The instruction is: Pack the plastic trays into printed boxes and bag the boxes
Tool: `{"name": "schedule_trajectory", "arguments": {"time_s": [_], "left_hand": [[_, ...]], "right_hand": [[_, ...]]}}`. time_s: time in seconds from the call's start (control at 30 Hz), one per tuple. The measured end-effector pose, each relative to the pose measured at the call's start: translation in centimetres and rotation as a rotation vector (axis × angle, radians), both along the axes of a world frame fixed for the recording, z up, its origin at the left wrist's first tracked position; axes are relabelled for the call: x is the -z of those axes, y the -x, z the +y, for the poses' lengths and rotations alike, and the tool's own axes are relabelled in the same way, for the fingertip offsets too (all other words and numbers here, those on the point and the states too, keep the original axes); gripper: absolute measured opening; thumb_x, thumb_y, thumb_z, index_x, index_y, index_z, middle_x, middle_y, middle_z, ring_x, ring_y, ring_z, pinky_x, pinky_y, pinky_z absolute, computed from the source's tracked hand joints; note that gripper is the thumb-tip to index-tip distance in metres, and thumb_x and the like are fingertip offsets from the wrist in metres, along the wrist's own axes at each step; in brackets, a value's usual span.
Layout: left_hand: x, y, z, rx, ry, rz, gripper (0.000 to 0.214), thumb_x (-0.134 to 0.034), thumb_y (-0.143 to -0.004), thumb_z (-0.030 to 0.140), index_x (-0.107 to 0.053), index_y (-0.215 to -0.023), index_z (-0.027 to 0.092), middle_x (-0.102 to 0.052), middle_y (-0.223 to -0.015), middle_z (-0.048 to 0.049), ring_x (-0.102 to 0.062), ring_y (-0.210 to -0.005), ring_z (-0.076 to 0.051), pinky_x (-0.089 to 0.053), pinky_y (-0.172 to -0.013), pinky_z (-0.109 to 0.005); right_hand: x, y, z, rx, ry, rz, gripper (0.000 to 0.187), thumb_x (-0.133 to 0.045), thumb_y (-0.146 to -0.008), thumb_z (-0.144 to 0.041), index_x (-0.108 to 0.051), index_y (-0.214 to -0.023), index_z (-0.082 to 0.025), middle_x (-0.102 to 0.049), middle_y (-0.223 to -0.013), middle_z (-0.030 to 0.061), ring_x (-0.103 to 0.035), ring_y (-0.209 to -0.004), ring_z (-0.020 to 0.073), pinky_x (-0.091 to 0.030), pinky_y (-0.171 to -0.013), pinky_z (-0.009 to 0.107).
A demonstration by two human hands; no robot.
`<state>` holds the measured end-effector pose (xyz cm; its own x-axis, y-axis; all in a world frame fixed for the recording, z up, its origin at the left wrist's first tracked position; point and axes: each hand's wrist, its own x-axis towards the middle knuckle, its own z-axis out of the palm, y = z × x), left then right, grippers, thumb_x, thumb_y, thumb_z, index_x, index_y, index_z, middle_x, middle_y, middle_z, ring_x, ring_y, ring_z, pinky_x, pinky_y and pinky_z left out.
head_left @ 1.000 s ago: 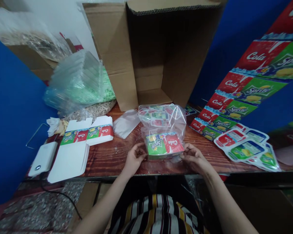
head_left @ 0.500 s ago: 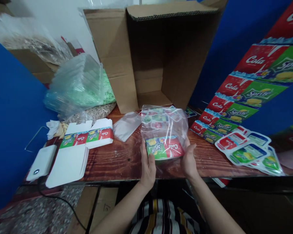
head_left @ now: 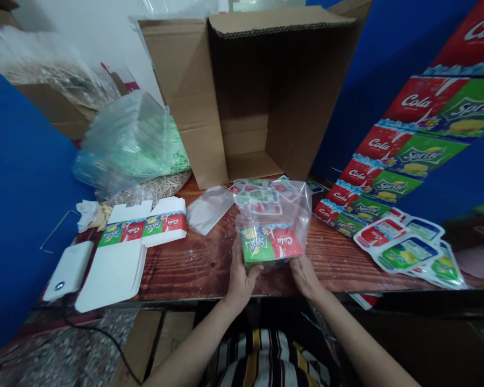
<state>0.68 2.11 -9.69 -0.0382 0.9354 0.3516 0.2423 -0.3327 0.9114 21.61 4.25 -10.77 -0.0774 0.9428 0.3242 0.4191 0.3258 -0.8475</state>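
Note:
A small printed carton, green Sprite on one half and red Cola on the other, lies inside a clear plastic bag at the front middle of the table. My left hand grips the carton's left end, thumb at its lower front edge. At the lower right corner, my right hand holds it too, with some fingers hidden beneath. The bag's far part spreads over several printed stickers on the tabletop.
An upright cardboard box opens toward me behind the bag. Flat unfolded cartons and a white power bank with a cable are at left. Stacked Cola/Sprite cartons and loose stickers stand right. Another person's hand shows at far right.
My right hand has moved from the bag's right side in under the carton's right corner. The carton's near side is tilted up a little more, and its front shows more fully.

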Motion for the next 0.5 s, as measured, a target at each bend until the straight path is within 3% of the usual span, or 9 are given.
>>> {"name": "schedule_trajectory", "arguments": {"time_s": [0.13, 0.2, 0.3, 0.4, 0.5], "left_hand": [[-0.8, 2.1, -0.5, 0.112, 0.048, 0.003, 0.078, -0.044, -0.089, 0.062, -0.022, -0.153, 0.023, -0.021, -0.16, -0.0141, -0.016, -0.149, -0.029, -0.014, -0.121, -0.047], [-1.5, 2.6, -0.5, 0.091, 0.06, -0.063, 0.069, -0.031, -0.095, 0.06, -0.022, -0.153, 0.024, -0.019, -0.162, -0.0103, -0.013, -0.15, -0.025, -0.009, -0.123, -0.044], [-2.8, 2.0, -0.4, 0.024, 0.055, -0.147, 0.063, -0.02, -0.099, 0.053, -0.015, -0.155, 0.025, -0.016, -0.163, -0.0066, -0.013, -0.15, -0.021, -0.009, -0.123, -0.04], [-3.3, 0.2, -0.3, 0.0, 0.066, -0.124, 0.061, -0.022, -0.099, 0.051, -0.017, -0.155, 0.025, -0.016, -0.163, -0.0046, -0.011, -0.15, -0.02, -0.007, -0.124, -0.038], [-2.7, -1.4, -0.4, -0.076, 0.086, -0.146, 0.06, -0.02, -0.1, 0.05, -0.018, -0.155, 0.025, -0.016, -0.163, -0.0035, -0.011, -0.15, -0.019, -0.008, -0.124, -0.037]], "right_hand": [[-1.7, -0.9, -0.4, -0.082, 0.022, 0.008, 0.066, -0.04, -0.09, -0.07, -0.053, -0.136, -0.023, -0.049, -0.143, 0.0091, -0.042, -0.135, 0.0305, -0.031, -0.115, 0.047], [-2.9, -0.6, -0.3, -0.011, 0.008, 0.16, 0.074, -0.033, -0.091, -0.072, -0.036, -0.149, -0.025, -0.035, -0.154, 0.0068, -0.031, -0.143, 0.0282, -0.026, -0.118, 0.046], [-4.1, 0.8, 0.1, 0.106, 0.024, 0.331, 0.074, -0.023, -0.094, -0.069, -0.018, -0.155, -0.028, -0.024, -0.159, 0.0036, -0.024, -0.146, 0.0251, -0.025, -0.118, 0.046], [-4.5, 2.3, 0.2, 0.159, 0.023, 0.286, 0.073, -0.032, -0.094, -0.067, -0.024, -0.153, -0.026, -0.027, -0.158, 0.0047, -0.024, -0.146, 0.0264, -0.02, -0.12, 0.048], [-4.3, 3.0, 0.0, 0.171, -0.001, 0.273, 0.068, -0.032, -0.096, -0.064, -0.037, -0.148, -0.022, -0.041, -0.15, 0.0081, -0.034, -0.141, 0.0289, -0.026, -0.117, 0.048]]}}
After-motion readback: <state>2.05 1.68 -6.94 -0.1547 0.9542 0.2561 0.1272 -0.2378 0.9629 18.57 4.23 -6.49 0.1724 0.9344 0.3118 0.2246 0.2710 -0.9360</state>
